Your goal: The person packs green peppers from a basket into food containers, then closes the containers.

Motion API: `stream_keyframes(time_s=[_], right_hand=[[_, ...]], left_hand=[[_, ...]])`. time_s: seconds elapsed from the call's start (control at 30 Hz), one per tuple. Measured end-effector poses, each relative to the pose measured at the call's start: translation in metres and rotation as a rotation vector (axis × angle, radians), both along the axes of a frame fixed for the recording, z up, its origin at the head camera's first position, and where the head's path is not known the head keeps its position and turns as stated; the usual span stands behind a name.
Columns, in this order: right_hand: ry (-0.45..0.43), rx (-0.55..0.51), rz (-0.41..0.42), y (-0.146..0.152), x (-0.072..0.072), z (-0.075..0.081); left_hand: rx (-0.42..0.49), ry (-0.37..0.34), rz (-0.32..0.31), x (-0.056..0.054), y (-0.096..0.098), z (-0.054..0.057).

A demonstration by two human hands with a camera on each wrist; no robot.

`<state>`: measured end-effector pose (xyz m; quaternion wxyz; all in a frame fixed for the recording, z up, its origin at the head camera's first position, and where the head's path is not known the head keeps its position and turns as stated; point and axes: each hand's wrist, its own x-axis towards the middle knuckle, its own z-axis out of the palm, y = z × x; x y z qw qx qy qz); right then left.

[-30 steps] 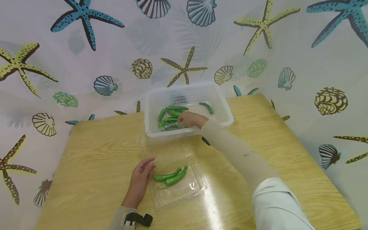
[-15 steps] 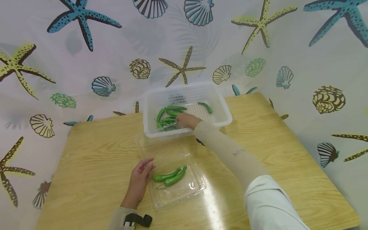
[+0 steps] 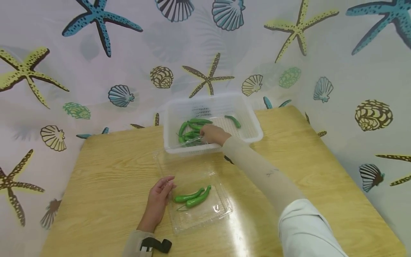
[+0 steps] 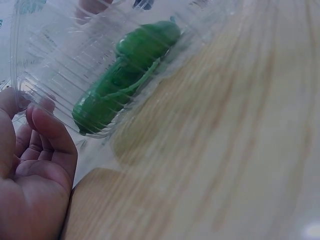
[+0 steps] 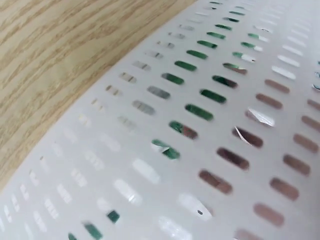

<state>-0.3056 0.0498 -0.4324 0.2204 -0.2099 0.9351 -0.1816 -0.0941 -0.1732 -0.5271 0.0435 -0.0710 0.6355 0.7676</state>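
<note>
On the table lies a clear plastic clamshell box (image 3: 192,224), its lid folded back toward the basket. Inside it rest two green chili peppers (image 3: 198,200), seen through its ribbed wall in the left wrist view. My left hand (image 3: 157,200) pinches the box's left edge between thumb and fingers. Farther back, my right hand (image 3: 214,135) reaches into a white perforated basket (image 3: 258,135), fingers down among several green chili peppers (image 3: 192,135). Its fingertips are hidden, and I cannot tell whether they grip a pepper. In the right wrist view the basket wall (image 5: 150,172) covers most of that hand.
A lone green chili pepper (image 3: 233,121) lies at the basket's right side. The clear lid (image 3: 183,162) overlaps the basket's front rim. The wooden table (image 3: 106,185) meets a curtain (image 3: 179,43) printed with starfish and shells behind and to the right.
The view shifts slightly with the head. My right hand stays low among the peppers in the basket, and my left hand keeps its place at the box edge.
</note>
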Motion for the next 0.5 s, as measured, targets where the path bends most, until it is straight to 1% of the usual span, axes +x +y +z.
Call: stream_keyframes(time_s=[0.07, 0.2, 0.3, 0.43, 0.5], right_hand=[[0.018, -0.007, -0.008, 0.004, 0.001, 0.003], [0.05, -0.063, -0.029, 0.014, 0.004, 0.013], [0.086, -0.116, -0.029, 0.02, 0.004, 0.021], [0.135, -0.144, -0.041, 0.027, 0.006, 0.034], [0.144, -0.153, -0.046, 0.03, 0.009, 0.041]], left_hand=[[-0.003, -0.001, -0.006, 0.0, 0.0, -0.001], [-0.009, -0.018, -0.039, 0.004, 0.001, 0.013], [-0.025, -0.028, -0.06, 0.006, 0.001, 0.025], [-0.028, -0.027, -0.053, 0.006, -0.001, 0.026], [-0.017, -0.028, -0.045, 0.004, -0.003, 0.022]])
